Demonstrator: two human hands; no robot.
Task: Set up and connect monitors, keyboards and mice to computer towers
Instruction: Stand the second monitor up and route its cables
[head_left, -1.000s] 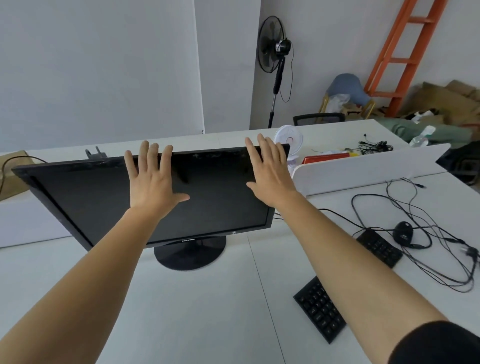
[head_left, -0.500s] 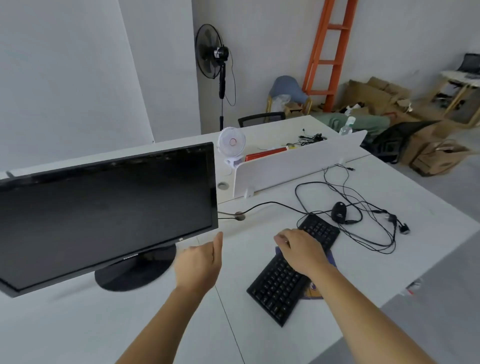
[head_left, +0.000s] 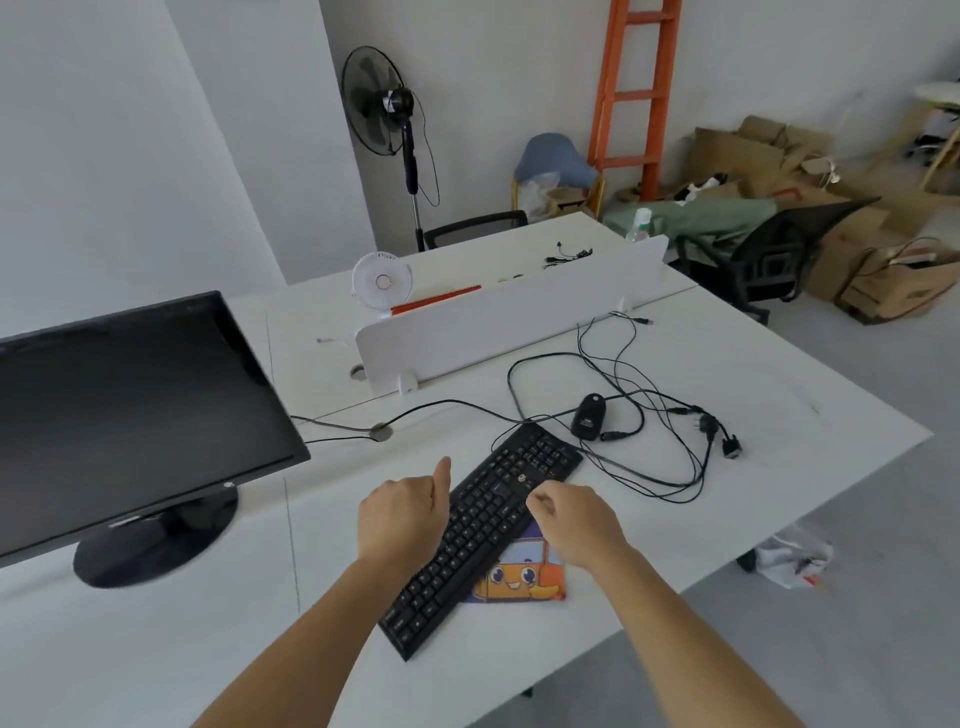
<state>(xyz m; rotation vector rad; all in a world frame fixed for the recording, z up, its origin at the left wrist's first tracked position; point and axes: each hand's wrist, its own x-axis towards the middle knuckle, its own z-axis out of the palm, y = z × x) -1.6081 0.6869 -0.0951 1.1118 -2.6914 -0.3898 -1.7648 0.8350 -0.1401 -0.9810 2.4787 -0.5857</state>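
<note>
We hold both hands over the black keyboard (head_left: 480, 530), which lies slantwise near the bench's (head_left: 156, 649) right edge. Our left hand (head_left: 402, 517) is at the keyboard's left side, fingers curled under and thumb stuck out; whether it grips the edge we cannot tell. Our right hand (head_left: 576, 514) hangs over the keyboard's right side, fingers bent downward and loosely together, pinching nothing we can see. Under the keyboard's near right part lies a cartoon mouse pad (head_left: 524, 574). To the left, the dark monitor (head_left: 130, 410) stands on its round base, toward the bench's left edge. Past the keyboard's far end sits a black mouse (head_left: 588, 417), and a tangle of black cables (head_left: 660, 415) spreads toward the right edge. Farther on, a white divider panel (head_left: 509, 325) crosses the bench, a small white fan (head_left: 382, 283) behind it.
</note>
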